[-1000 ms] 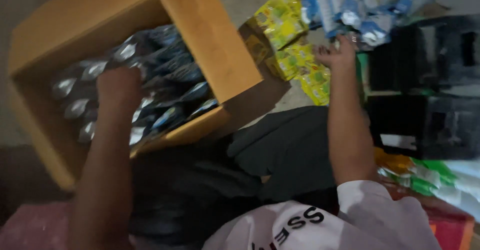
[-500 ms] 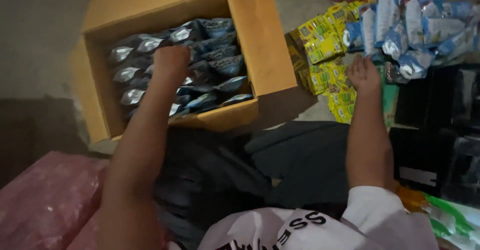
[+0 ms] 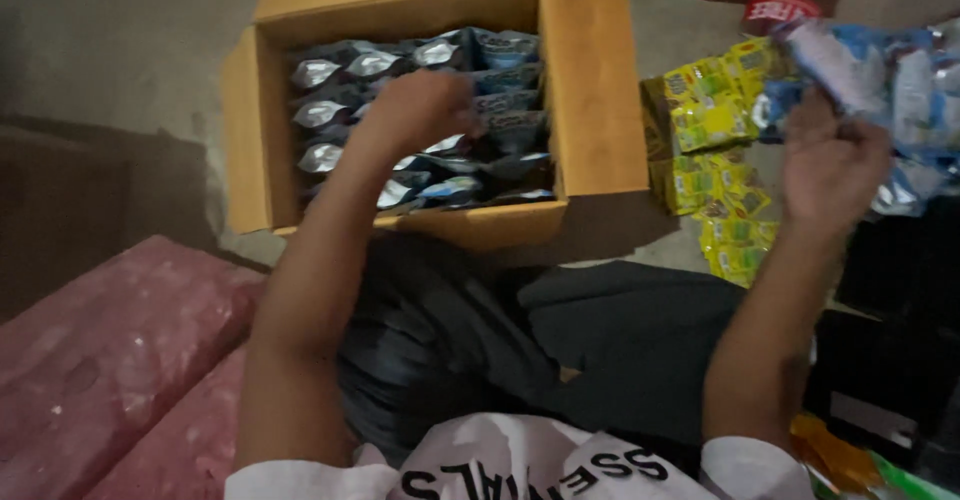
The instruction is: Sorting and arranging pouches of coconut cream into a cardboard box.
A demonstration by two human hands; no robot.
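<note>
Snack packets, dark blue with silvery tops, stand on edge in tight rows inside an open cardboard box on the concrete floor, directly ahead of the seated person's knees. Packed upright, they present their top seams, which allows single packets to be taken from above.

Left hand: reaching down into the box, fingers curled among the packet tops at the middle rows. Whether it has closed on a packet cannot be told; the fingertips are buried and the frame is blurred.

Right hand: raised at the right, fingers closed around a strip of blue-and-white sachets, held up so that the strip hangs free. The strip runs out of frame at the right edge, so its length is unknown.

Yellow sachets lie in a loose heap on the floor between the box and the right hand, close to the box wall.

Pink sacks occupy the lower left. Dark trousers cover the lap. Dark objects at the far right are too dim to identify.
</note>
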